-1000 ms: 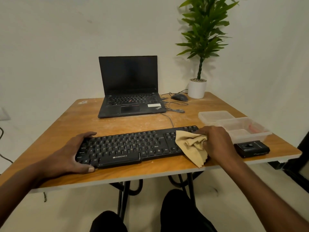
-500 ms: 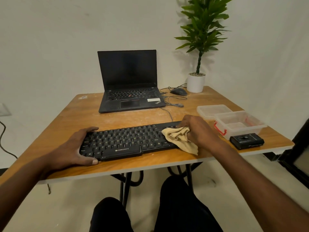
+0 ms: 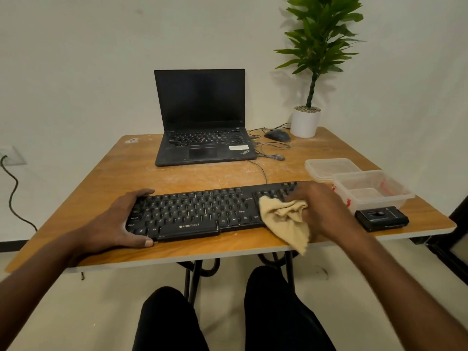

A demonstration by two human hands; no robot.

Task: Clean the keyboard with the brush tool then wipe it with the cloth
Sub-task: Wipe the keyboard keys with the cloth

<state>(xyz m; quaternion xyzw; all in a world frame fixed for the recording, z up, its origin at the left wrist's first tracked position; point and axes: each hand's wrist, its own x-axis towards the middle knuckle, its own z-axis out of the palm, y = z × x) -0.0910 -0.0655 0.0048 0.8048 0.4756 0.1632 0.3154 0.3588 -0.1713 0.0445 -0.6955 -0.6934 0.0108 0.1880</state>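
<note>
Since the earlier frames the right hand has carried the cloth a little way in over the keys and back, and it now sits on the right end of the keyboard again.

The right hand's fingers are curled, bunching the tan cloth against the keys, with a loose corner hanging past the table's near edge; the wiping step looks under way, with the left and middle keys seemingly still to cover. The left hand grips the keyboard's left end, fingers over its far edge, thumb at its near edge. The keyboard lies along the near edge. At the right edge, an open clear container with red clips appears empty, its lid lying touching behind it. The brush tool cannot be identified.
</note>
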